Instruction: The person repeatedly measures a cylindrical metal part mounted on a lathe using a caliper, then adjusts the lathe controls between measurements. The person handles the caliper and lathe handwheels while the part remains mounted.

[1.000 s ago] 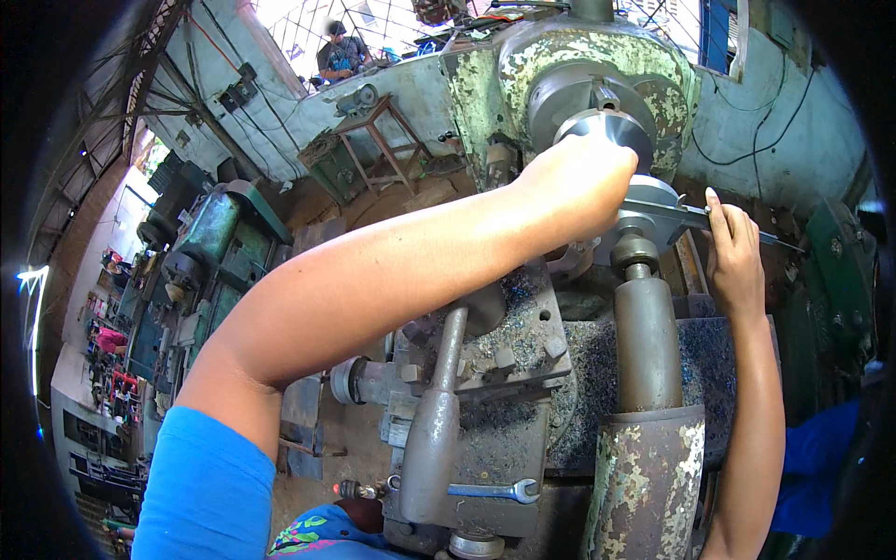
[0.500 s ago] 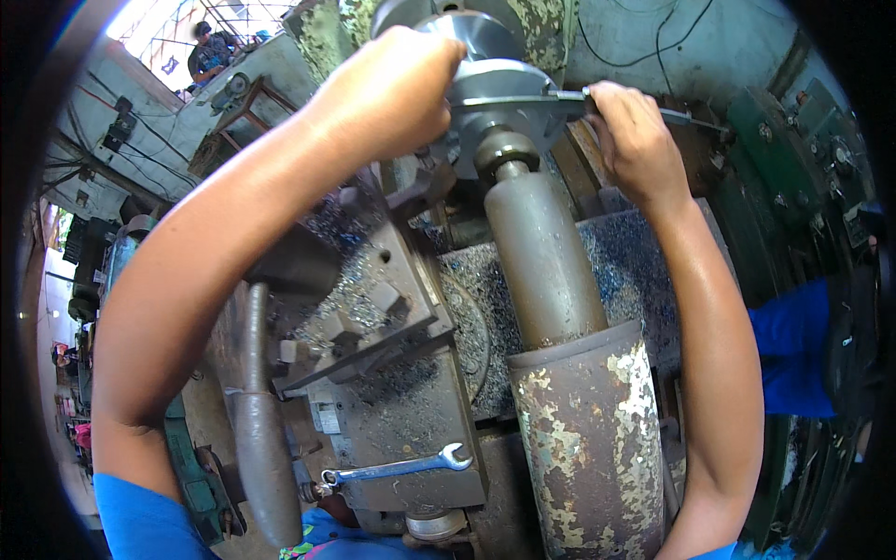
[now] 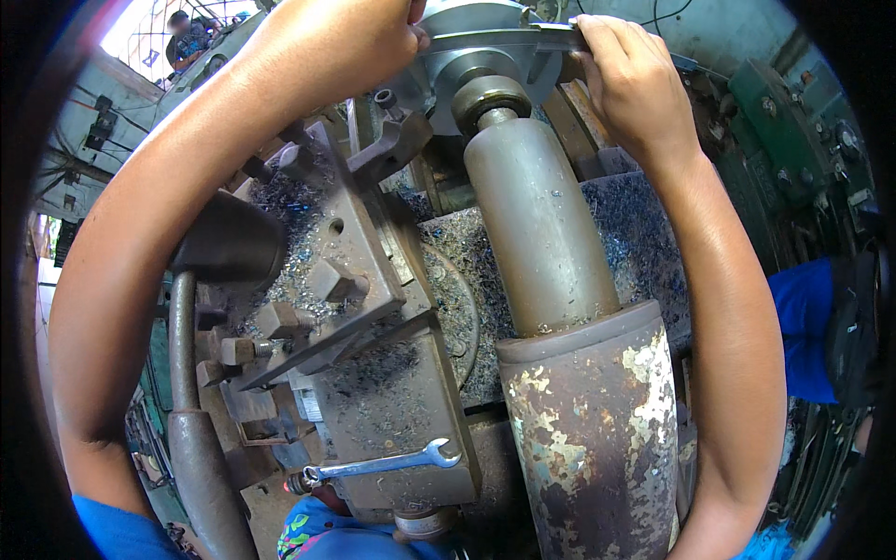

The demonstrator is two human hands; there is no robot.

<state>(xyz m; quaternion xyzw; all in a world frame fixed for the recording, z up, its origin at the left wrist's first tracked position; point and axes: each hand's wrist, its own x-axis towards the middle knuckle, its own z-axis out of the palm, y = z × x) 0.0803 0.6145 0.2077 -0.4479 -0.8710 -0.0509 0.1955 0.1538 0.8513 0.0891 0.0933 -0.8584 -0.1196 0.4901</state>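
Note:
Across the face of a round, shiny metal workpiece [image 3: 476,16] lies a long flat metal bar that looks like a caliper [image 3: 509,38]. My right hand [image 3: 635,79] pinches its right end between thumb and fingers. At its left end, my left hand [image 3: 364,37] is closed, fingers curled; the grip itself is partly hidden at the top edge. Just below the bar, a lathe's live center [image 3: 492,98] meets the workpiece. It sits in a thick steel quill [image 3: 541,224] that comes out of the tailstock [image 3: 593,439], whose paint is peeling.
Left of the quill stands a tool post [image 3: 350,247] with square-headed bolts and metal chips. A combination wrench [image 3: 383,464] rests on the slide below it. A lever handle [image 3: 196,467] rises at lower left. Green machinery [image 3: 793,140] stands at right; another person [image 3: 187,42] is far back left.
My view has shifted, so the workpiece and both hands sit higher in the picture. My left hand is now partly cut off by the top edge. Both hands remain at the caliper's ends.

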